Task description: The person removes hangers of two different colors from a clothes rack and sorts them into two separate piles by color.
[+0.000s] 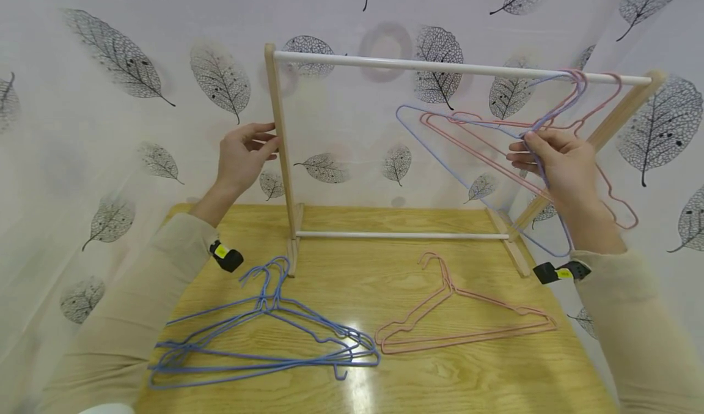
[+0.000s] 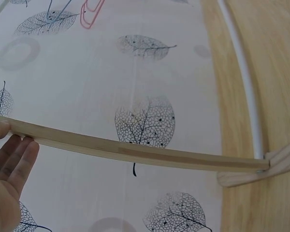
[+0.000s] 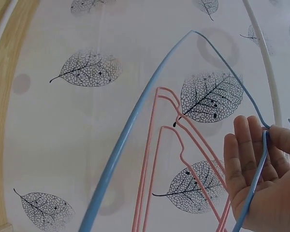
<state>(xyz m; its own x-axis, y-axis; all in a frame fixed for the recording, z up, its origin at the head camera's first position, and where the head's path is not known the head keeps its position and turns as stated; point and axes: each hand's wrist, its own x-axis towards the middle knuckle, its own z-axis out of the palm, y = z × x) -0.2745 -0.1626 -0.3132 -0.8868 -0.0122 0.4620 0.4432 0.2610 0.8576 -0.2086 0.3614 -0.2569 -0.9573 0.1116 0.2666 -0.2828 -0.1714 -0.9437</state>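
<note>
My right hand (image 1: 572,166) pinches a blue hanger (image 3: 121,139) at its neck, thumb on the near side. The hanger's hook overlaps the white top rail (image 1: 385,63) near its right end, and its body slants down to the left. Pink hangers (image 1: 620,84) hang on the rail close by, partly behind the right hand. At the far left, my left hand (image 1: 242,160) grips the rack's wooden upright (image 1: 282,163), with thumb and fingers on either side of it in the left wrist view.
Several blue hangers (image 1: 265,307) lie in a tangled pile on the wooden table (image 1: 308,395), front left. Pink hangers (image 1: 451,288) lie overlapped to the right of them. The rack's white lower bar (image 1: 401,235) runs behind both. A leaf-patterned cloth (image 1: 352,175) covers the background.
</note>
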